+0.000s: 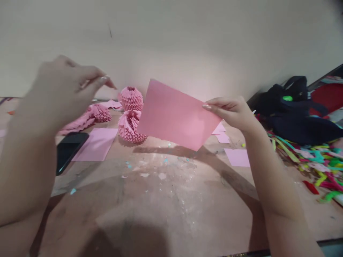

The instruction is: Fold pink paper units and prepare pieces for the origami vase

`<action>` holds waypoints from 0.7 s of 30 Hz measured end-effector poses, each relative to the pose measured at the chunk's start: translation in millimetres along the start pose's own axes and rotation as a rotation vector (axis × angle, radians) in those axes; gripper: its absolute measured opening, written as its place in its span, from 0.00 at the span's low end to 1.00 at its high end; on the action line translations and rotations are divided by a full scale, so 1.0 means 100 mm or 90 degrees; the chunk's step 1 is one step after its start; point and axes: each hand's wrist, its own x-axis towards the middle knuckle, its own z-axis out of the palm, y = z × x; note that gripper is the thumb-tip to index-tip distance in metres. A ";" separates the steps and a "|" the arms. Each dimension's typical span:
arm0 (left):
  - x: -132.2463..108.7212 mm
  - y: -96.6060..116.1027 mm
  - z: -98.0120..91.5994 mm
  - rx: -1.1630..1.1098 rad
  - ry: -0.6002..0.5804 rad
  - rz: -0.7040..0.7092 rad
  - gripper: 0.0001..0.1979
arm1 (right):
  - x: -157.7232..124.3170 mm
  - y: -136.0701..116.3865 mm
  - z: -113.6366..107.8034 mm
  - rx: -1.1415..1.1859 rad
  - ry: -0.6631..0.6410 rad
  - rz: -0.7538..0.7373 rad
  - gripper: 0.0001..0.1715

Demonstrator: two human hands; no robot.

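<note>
My right hand (232, 112) pinches the right edge of a pink sheet of paper (175, 116) and holds it tilted in the air above the table. My left hand (63, 89) is raised at the left, blurred by motion, fingers curled with the tips drawn together; nothing shows in them. It is apart from the sheet. Behind the sheet stand pink folded-paper pieces: a rounded ball shape (131, 98), a ruffled one below it (130, 126) and a long fanned one (88, 117).
A dark phone (68, 150) lies at the left beside a flat pink sheet (98, 142). Smaller pink sheets (237, 157) lie at the right. Coloured paper strips (316, 160) and a dark bag (297, 114) fill the right side. A wall stands close behind the worn table (160, 200).
</note>
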 end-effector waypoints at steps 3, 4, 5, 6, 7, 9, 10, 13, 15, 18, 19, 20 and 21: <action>-0.06 0.43 0.18 0.019 0.099 0.195 0.36 | 0.05 0.12 0.12 0.172 0.044 0.088 0.16; -0.08 0.57 0.24 0.043 0.091 0.330 0.38 | 0.07 0.18 0.17 0.231 0.042 0.118 0.17; -0.10 0.69 0.28 0.086 0.099 0.404 0.40 | 0.09 0.23 0.21 0.277 0.032 0.152 0.18; -0.12 0.77 0.32 0.136 0.116 0.457 0.39 | 0.10 0.27 0.25 0.307 0.021 0.182 0.19; -0.12 0.82 0.34 0.181 0.150 0.487 0.36 | 0.10 0.31 0.27 0.326 0.005 0.210 0.20; -0.10 0.82 0.35 0.219 0.224 0.510 0.23 | 0.09 0.35 0.29 0.341 -0.028 0.243 0.22; -0.08 0.79 0.34 0.203 0.252 0.522 0.18 | 0.08 0.36 0.29 0.343 -0.047 0.244 0.23; -0.05 0.66 0.28 0.082 0.282 0.514 0.07 | 0.04 0.32 0.23 0.344 -0.110 0.185 0.29; -0.06 0.61 0.25 0.039 0.302 0.468 0.04 | 0.02 0.30 0.19 0.331 -0.170 0.141 0.33; -0.11 0.64 0.21 0.046 0.303 0.374 0.21 | 0.02 0.28 0.18 0.289 -0.261 0.145 0.25; -0.12 0.67 0.20 0.053 0.300 0.346 0.26 | 0.02 0.27 0.20 0.274 -0.282 0.154 0.21; -0.12 0.70 0.19 0.051 0.291 0.318 0.31 | 0.03 0.27 0.23 0.261 -0.295 0.161 0.19; -0.13 0.72 0.18 0.035 0.260 0.295 0.33 | 0.03 0.26 0.27 0.250 -0.301 0.163 0.17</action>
